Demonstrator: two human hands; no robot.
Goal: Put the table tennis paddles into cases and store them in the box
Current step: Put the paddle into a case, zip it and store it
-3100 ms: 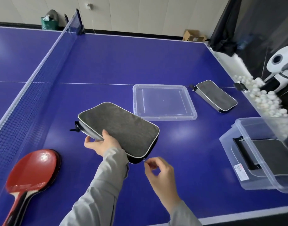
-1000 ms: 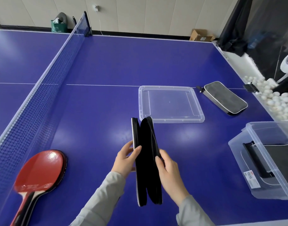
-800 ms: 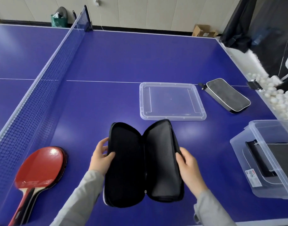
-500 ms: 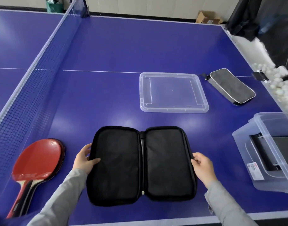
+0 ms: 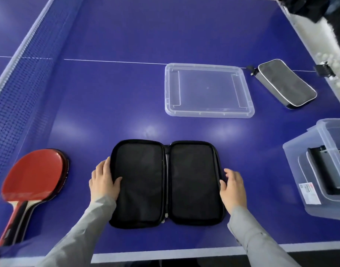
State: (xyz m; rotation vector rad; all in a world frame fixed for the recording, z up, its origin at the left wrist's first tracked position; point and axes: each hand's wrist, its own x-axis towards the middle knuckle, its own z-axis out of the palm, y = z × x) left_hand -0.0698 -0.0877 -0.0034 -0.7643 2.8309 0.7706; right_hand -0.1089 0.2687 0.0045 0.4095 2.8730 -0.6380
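1. Black zip case lies flat and unzipped on the blue tabletop; our left hand and right hand rest spread on its edges, gripping nothing.
2. Red paddles sit just left; we lift by the handle and seat the blade fully inside one half.

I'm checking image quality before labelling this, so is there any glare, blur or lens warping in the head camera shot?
Head view: soft pale ceiling-light glare spots on the blue table beyond the open case; the red paddle is slightly smeared at the left edge; wide-angle warping bends the net and table edges; both hands and the clear lid look sharp.
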